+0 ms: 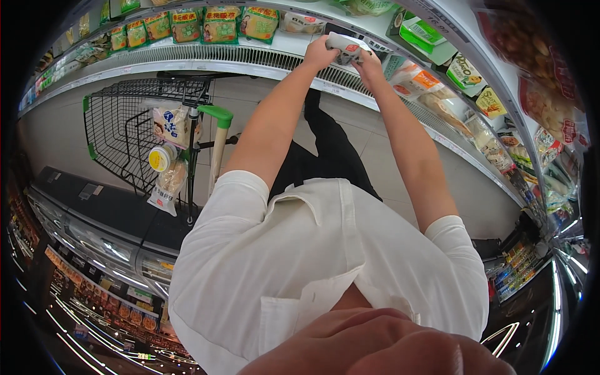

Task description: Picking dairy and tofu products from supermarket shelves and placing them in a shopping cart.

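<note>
A white plastic food package (346,44) with a small red mark is held up in front of the chilled shelf, just over its front edge. My left hand (320,52) grips the package's left end. On its other end, my right hand (369,68) has its fingers closed around the lower corner. The pack's contents look dark through a clear part, but I cannot tell what they are. Behind the left hand lies a similar white package (303,23) on the shelf. Part of a black-labelled package (377,44) shows beside the right hand.
A black wire shopping cart (117,122) with a green-tipped handle (218,117) stands at my left. It carries a bagged food (173,124), a yellow-lidded tub (160,158) and a clear bag (168,185). Green-yellow packets (220,26) line the shelf. A freezer cabinet (93,225) stands behind the cart.
</note>
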A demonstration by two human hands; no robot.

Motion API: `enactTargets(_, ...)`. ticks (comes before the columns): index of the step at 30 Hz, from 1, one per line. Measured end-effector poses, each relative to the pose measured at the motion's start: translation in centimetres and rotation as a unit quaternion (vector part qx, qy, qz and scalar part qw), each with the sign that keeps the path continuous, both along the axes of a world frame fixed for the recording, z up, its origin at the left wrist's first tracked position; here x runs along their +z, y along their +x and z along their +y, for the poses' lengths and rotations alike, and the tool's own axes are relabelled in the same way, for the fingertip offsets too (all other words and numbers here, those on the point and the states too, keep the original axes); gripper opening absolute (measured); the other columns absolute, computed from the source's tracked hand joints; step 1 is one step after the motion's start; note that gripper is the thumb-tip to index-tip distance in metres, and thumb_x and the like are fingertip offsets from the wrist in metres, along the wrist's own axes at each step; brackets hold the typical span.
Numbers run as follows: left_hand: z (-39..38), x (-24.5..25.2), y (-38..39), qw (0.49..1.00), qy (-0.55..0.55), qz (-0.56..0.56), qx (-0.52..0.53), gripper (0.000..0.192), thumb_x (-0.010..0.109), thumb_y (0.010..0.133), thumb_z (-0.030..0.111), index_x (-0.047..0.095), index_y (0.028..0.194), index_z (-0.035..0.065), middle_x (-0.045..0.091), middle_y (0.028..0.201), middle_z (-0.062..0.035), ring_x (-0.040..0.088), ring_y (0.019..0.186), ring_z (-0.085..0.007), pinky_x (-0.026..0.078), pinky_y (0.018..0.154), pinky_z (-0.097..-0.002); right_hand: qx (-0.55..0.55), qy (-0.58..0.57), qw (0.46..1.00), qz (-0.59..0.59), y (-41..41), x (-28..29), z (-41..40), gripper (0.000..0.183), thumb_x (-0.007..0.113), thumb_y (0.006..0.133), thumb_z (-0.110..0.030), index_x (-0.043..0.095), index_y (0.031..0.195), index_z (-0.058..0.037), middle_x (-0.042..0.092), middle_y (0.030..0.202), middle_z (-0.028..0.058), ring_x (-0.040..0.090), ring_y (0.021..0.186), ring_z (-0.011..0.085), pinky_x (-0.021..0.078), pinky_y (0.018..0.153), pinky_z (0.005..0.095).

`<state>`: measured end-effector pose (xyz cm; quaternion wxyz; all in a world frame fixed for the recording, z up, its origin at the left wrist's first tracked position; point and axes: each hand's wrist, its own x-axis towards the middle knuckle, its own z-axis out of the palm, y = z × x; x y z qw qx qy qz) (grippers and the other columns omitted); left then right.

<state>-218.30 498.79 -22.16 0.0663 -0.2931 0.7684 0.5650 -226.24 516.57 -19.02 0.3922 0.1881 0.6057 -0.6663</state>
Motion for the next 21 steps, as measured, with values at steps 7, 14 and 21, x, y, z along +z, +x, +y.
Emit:
enactTargets(7, 0.1, -3.9, -1.8, 0.999, -0.032, -0.040, -0.011, 0.065, 0.081, 0.091, 0.028, 0.061, 0.146, 0.0014, 0.076, 0.129, -0.0253, 0.072, 0.123, -0.0419, 0.056, 0.106, -0.0484, 0.104, 0.150, 0.983, -0.008, -3.4, -3.6, -0.8, 0.044, 0.055, 0.111, -0.030, 0.053, 0.150, -0.0092, 0.058, 0.148, 0.0119, 0.059, 0.134, 0.0345, 0.0504, 0.115, 0.0560)
enactTargets(14, 2.6, -0.6, -2.6, 0.997, 0.077, 0.003, 0.019, 0.083, 0.076, 0.090, 0.018, 0.044, 0.165, -0.0008, 0.069, 0.143, -0.0294, 0.066, 0.136, -0.0409, 0.052, 0.115, -0.0473, 0.076, 0.405, 0.909, 0.066, -7.7, -5.4, 0.5, 0.051, 0.061, 0.106, -0.038, 0.064, 0.144, -0.0039, 0.072, 0.127, 0.0173, 0.069, 0.115, 0.0318, 0.0552, 0.105, 0.0451)
enactTargets(21, 5.7, 11.6, 2.3, 0.958, 0.244, 0.148, 0.031, 0.052, 0.072, 0.103, 0.017, 0.060, 0.149, -0.0027, 0.070, 0.145, -0.0224, 0.071, 0.131, -0.0311, 0.057, 0.109, -0.0406, 0.230, 0.046, 0.946, 0.224, -0.1, -7.6, 6.6, 0.044, 0.071, 0.100, -0.031, 0.073, 0.131, -0.0009, 0.075, 0.106, 0.0077, 0.071, 0.089, 0.0160, 0.0568, 0.073, 0.0308)
